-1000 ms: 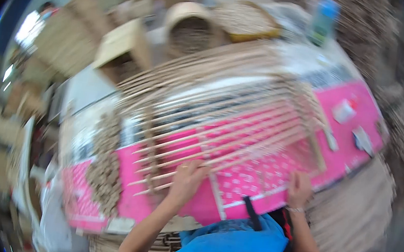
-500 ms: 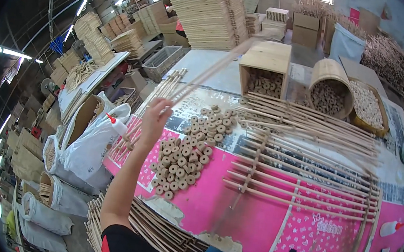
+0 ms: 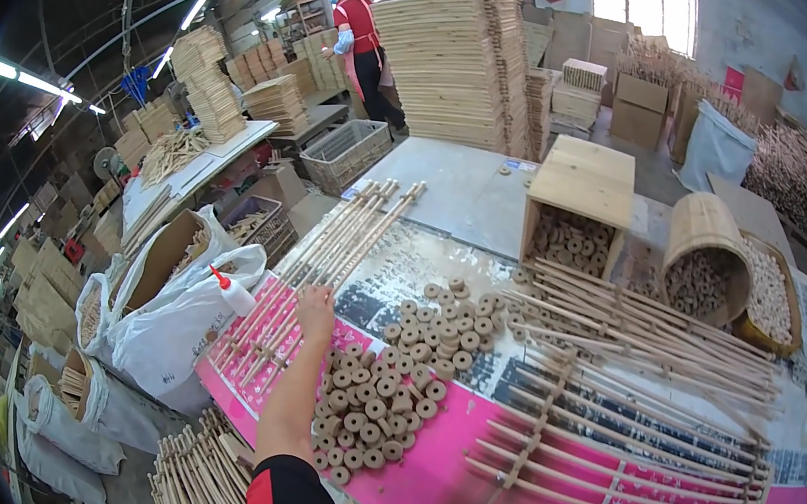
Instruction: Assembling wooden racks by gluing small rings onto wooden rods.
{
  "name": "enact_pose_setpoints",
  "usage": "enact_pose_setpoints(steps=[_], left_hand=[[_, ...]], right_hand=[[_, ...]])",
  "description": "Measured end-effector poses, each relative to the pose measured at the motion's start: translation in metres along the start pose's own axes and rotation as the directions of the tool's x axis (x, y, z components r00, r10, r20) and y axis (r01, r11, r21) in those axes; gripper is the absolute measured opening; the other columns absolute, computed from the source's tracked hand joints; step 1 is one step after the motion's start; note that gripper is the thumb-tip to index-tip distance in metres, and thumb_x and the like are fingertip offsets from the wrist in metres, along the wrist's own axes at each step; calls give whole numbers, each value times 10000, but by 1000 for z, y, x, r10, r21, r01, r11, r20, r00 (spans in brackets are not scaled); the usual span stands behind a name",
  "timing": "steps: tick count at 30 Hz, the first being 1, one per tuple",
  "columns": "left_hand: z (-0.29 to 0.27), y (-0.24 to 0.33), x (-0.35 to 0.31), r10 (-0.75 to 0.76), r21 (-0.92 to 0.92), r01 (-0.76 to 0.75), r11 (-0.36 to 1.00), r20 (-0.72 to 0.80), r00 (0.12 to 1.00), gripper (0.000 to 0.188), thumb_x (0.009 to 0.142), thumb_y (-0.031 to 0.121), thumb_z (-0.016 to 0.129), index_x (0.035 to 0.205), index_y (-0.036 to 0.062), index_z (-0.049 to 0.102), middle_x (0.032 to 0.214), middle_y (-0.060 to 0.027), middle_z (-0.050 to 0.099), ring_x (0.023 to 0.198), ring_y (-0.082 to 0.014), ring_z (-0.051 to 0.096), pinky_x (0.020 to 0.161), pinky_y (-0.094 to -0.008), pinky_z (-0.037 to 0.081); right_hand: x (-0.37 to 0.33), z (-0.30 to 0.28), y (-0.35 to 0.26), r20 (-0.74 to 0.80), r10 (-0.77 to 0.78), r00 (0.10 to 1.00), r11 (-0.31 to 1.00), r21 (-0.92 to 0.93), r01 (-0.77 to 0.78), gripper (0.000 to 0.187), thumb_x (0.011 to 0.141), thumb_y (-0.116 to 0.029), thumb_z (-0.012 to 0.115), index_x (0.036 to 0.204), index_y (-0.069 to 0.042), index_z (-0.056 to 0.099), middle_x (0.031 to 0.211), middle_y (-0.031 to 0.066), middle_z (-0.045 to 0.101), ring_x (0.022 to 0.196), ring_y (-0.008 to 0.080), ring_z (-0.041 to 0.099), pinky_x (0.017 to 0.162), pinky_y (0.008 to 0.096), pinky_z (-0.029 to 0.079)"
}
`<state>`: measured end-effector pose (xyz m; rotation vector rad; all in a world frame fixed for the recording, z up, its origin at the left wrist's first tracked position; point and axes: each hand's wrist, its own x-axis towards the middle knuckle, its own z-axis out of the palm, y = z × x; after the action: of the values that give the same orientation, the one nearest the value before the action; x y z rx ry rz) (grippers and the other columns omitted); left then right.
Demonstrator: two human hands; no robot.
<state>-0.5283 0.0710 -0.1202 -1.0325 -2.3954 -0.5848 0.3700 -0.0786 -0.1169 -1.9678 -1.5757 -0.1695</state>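
Note:
My left hand (image 3: 316,314) reaches to the left part of the table with its fingers closed around a thin wooden rod (image 3: 385,218). That rod lies at the right side of a row of similar wooden rods (image 3: 307,258), slanting away from me. Just to the right of my forearm is a heap of brown ring-shaped wooden pieces (image 3: 375,405), each with a hole in its middle. My right hand is out of view.
Right on the pink-covered table (image 3: 434,498) lies a rack of parallel rods (image 3: 622,440) joined by crossbars. Behind it are loose rods (image 3: 656,328), a wooden box (image 3: 589,179) and a tipped wooden barrel (image 3: 711,229). A glue bottle (image 3: 235,294) stands left. A person (image 3: 359,40) stands beyond.
My left hand has brought the rod down from the air onto the left row. My right hand has left the view. The view has shifted, and the far person shows more fully.

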Motion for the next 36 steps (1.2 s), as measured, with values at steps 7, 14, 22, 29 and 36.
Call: enact_pose_setpoints(steps=[7,14,22,29,36], left_hand=[[15,-5,-17,-76,-55,77,996,32,997,169,872,156,741,1037,146,706,1111,-68,611,1069,-312,590,935,-479,451],[33,-70,1,249,339,-234,911,-3,968,446,956,237,607,1374,81,606,1431,-151,597,1361,-353,523,1080,-492,468],[-101,259,-74,447,-870,160,467,388,806,397,945,-33,624,1334,51,627,1267,-160,659,1114,-282,648,941,-351,515],[-185,387,-273,989,-811,-581,75,-15,150,434,856,169,739,1278,133,646,1352,-119,575,1293,-305,541,1102,-473,442],[-170,404,-307,967,-770,-599,218,88,238,446,806,160,785,1230,117,652,1346,-143,556,1238,-336,562,1032,-479,464]], right_hand=[[7,23,36,-197,-339,920,903,205,377,375,1066,-329,547,1017,17,683,845,234,661,739,409,624,683,480,499],[-34,30,71,106,303,947,953,-57,-299,210,1059,-182,569,1068,-13,691,945,183,697,842,323,664,774,417,528],[0,8,2,61,190,980,979,68,-194,210,1044,-185,600,968,0,665,795,164,611,696,292,597,661,383,474],[-10,-2,4,-30,129,991,990,68,-127,157,997,-158,651,936,-15,662,795,128,615,692,281,596,648,386,464],[-4,-9,-5,-69,152,986,982,122,-143,99,941,-117,687,901,-30,660,813,152,638,756,337,646,667,419,492]])
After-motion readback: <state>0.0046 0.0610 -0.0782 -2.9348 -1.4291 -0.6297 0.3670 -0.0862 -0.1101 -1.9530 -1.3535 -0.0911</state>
